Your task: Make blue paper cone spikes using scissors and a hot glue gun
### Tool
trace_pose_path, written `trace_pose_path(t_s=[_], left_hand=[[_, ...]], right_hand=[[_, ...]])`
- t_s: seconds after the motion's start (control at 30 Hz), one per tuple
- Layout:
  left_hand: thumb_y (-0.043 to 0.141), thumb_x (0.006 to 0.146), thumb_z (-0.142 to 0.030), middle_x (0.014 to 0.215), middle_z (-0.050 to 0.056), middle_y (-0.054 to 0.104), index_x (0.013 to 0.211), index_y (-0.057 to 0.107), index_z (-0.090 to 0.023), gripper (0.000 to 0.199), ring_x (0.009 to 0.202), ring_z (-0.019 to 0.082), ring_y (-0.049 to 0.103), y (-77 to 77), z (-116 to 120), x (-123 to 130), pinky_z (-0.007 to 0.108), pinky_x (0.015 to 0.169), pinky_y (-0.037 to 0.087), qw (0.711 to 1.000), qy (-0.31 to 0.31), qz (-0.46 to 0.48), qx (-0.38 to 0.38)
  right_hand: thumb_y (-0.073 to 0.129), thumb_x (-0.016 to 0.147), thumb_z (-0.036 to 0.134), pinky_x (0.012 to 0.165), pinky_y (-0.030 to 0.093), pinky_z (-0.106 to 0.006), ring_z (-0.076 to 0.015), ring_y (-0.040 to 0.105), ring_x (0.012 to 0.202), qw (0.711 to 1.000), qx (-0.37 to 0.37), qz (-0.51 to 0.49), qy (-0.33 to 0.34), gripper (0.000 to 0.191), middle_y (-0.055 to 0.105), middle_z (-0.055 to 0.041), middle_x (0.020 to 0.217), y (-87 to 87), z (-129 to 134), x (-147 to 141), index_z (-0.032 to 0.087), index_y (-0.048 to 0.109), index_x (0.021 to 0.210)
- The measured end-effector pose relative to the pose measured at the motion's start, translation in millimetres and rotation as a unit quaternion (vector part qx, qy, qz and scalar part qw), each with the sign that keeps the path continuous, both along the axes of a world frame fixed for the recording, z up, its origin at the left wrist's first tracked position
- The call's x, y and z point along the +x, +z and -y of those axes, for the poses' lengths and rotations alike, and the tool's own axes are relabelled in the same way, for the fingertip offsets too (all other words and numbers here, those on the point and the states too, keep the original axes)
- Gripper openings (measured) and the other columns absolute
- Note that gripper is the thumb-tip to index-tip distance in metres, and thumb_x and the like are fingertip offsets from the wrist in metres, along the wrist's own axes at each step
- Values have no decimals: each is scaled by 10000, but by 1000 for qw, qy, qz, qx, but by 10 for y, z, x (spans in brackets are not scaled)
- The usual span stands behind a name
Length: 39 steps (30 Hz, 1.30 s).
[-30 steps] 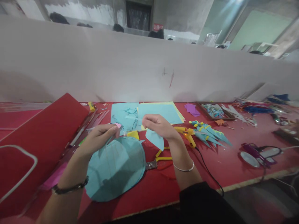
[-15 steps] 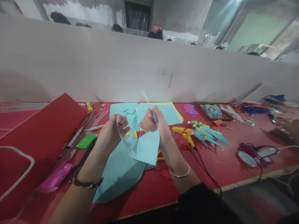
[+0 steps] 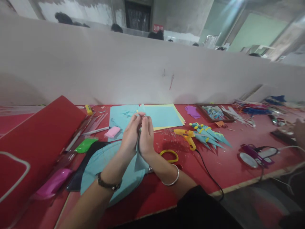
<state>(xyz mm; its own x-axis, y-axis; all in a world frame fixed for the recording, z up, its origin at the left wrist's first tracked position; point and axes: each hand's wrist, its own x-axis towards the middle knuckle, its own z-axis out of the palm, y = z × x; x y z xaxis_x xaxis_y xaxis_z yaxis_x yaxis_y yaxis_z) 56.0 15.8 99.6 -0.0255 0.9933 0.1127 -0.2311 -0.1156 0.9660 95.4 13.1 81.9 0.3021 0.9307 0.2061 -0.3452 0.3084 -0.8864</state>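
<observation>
My left hand and my right hand are brought together, palms facing, with light-blue paper pressed between them. Both hands are closed on it. A thin end of the paper pokes up past the fingertips, and a wider flap hangs below the right palm. Most of the paper is hidden by the hands. Beneath my wrists lies a large rounded light-blue sheet with faint lines, partly over a dark flat piece. Yellow-handled scissors rest beside my right wrist.
A yellow glue gun with a black cord lies to the right, beside blue paper cones. Stacked coloured sheets are at the back. A pink packet, green packet and red board are left. A person's hand shows far right.
My hands have moved from apart to pressed together around the paper. The hanging strip and broad piece have swung in between the palms. The pink packet and scissors have come into view.
</observation>
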Motion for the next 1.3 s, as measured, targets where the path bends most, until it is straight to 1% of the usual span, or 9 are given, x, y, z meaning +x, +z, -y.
trace_pose_path(t_s=[0.2, 0.33, 0.5, 0.63, 0.73, 0.83, 1.0, 1.13, 1.3], left_hand=[[380, 856, -257, 1124, 42, 520, 1030, 553, -243, 246, 1147, 165, 458, -85, 9, 60, 312, 1041, 319, 976, 120, -136, 120], [362, 872, -303, 1215, 77, 470, 1207, 466, -238, 357, 1162, 174, 444, -169, -33, 62, 346, 1041, 327, 968, 133, -140, 162], [360, 884, -439, 1325, 97, 411, 1345, 335, -261, 494, 1231, 195, 415, -214, -26, 73, 375, 1055, 322, 976, 75, -128, 159], [363, 823, -636, 1472, 87, 292, 1408, 215, -310, 686, 1339, 251, 310, -370, 14, 32, 426, 1099, 261, 982, -85, -119, 116], [400, 739, -730, 1525, 96, 200, 1438, 153, -286, 864, 1395, 295, 180, -494, 90, -32, 457, 1134, 163, 961, -216, -126, 115], [458, 693, -746, 1534, 111, 166, 1462, 61, -264, 990, 1407, 331, 90, -530, 181, -112, 488, 1134, 104, 939, -277, -148, 143], [594, 692, -634, 1463, 162, 264, 1454, -99, -265, 1094, 1301, 360, 307, -499, 289, -190, 535, 1053, 249, 921, -286, -220, 149], [621, 754, -406, 1325, 138, 406, 1458, -60, -276, 987, 1152, 296, 446, -540, 389, -134, 484, 983, 349, 910, -234, -301, 164], [547, 806, -368, 1323, 145, 409, 1455, -38, -243, 883, 1047, 250, 503, -658, 526, 44, 437, 931, 409, 929, -215, -259, 150]], right_hand=[[410, 833, 410, 739, 498, -310, -132, 495, 717, 997, -43, -49, 41, 186, 452, 1, 744, -49, -25, 10, 234, 393, 776], [443, 831, 412, 700, 497, -282, -117, 495, 696, 995, -55, -59, 57, 204, 465, 4, 748, 15, 19, 68, 223, 421, 759], [447, 828, 420, 621, 478, -256, -116, 519, 698, 997, -52, -63, 17, 207, 501, -10, 784, 144, 57, 135, 215, 454, 795], [453, 828, 471, 469, 380, -231, -84, 415, 498, 987, -80, -140, 25, 248, 416, 40, 639, 256, -9, 283, 227, 414, 822], [481, 812, 534, 406, 279, -225, -63, 262, 407, 974, -79, -209, 41, 316, 335, 81, 554, 281, -104, 456, 227, 402, 811], [515, 789, 555, 399, 273, -229, -60, 253, 400, 967, -79, -240, 24, 344, 370, 83, 552, 219, -198, 597, 226, 416, 773], [555, 797, 470, 457, 372, -185, -55, 405, 483, 968, -60, -240, -38, 274, 442, 69, 615, 112, -280, 645, 223, 453, 735], [532, 831, 410, 414, 318, -164, -41, 312, 428, 966, -53, -252, -30, 258, 376, 84, 575, 154, -291, 591, 209, 430, 703], [461, 882, 283, 395, 237, -163, -39, 236, 404, 954, -63, -292, -19, 203, 349, 93, 563, 149, -311, 530, 202, 419, 701]])
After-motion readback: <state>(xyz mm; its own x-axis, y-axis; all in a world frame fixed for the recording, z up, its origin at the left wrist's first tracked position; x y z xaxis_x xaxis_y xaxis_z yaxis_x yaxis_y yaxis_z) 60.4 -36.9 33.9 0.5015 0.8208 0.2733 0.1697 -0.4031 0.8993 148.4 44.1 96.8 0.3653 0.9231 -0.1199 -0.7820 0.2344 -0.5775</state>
